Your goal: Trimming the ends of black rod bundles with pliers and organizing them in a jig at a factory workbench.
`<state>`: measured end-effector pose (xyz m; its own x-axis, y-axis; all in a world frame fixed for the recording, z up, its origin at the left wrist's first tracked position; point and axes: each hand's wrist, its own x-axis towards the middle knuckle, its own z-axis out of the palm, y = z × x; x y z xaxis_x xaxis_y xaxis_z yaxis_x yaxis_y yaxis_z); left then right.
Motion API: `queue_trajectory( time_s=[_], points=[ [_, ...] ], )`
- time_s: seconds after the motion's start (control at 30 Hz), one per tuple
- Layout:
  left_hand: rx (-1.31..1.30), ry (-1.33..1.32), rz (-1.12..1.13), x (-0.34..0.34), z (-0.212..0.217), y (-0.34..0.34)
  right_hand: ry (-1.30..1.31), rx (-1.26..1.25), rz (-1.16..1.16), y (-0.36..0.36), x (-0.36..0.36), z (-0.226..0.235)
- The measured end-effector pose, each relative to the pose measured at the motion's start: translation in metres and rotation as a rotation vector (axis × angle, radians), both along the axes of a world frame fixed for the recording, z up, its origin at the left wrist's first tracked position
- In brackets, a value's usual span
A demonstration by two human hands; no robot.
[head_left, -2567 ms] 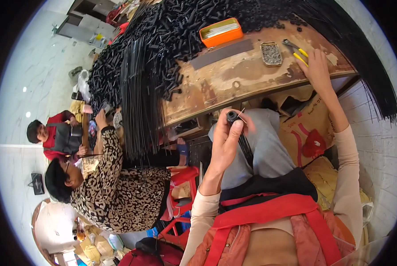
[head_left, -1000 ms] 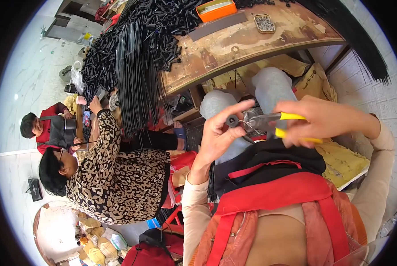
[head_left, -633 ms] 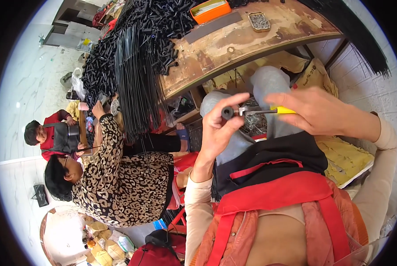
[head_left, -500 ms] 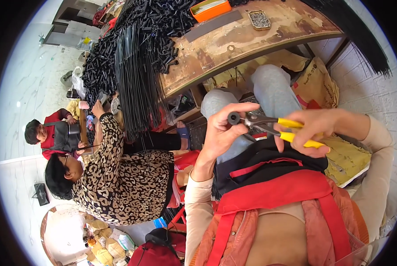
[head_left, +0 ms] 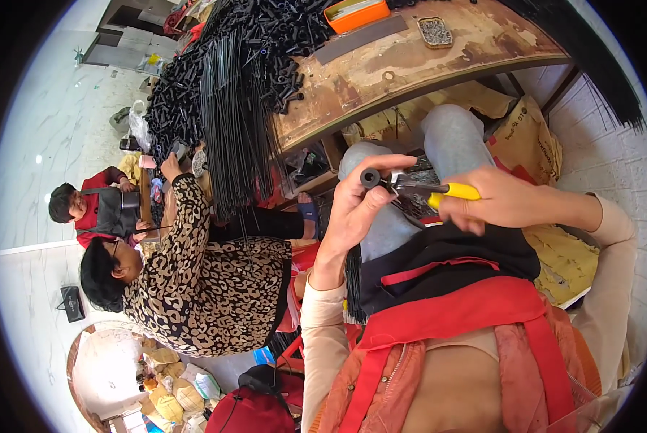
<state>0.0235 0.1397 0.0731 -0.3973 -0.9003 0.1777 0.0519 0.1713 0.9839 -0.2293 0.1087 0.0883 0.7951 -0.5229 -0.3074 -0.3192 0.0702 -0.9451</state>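
Above my lap, my left hand grips a short black tube between thumb and fingers, its round hollow end facing up at me. My right hand is wrapped round the yellow handles of a pair of pliers, which are squeezed together. The metal jaws of the pliers meet the side of the tube, close to my left fingertips. What exactly sits between the jaws is too small to make out.
Ahead stands a worn wooden table with a heap of black tubes, a bundle of thin black rods, an orange box and a tray of small metal pieces. Two people work at the left.
The pliers' handles, spread apart before, are now closed together in my right hand. The jaws have come up against the tube, and my left hand has shifted slightly left.
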Motion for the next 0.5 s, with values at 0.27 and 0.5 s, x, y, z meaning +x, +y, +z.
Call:
queue_trajectory(
  time_s=[0.27, 0.5],
  points=[
    [-0.115, -0.130, 0.043, -0.003, -0.006, -0.006, -0.068, -0.158, -0.019, -0.003, -0.002, 0.005],
    [-0.067, -0.114, 0.043, 0.005, -0.014, -0.006, 0.175, -0.022, 0.043, -0.009, -0.002, 0.043]
  ],
)
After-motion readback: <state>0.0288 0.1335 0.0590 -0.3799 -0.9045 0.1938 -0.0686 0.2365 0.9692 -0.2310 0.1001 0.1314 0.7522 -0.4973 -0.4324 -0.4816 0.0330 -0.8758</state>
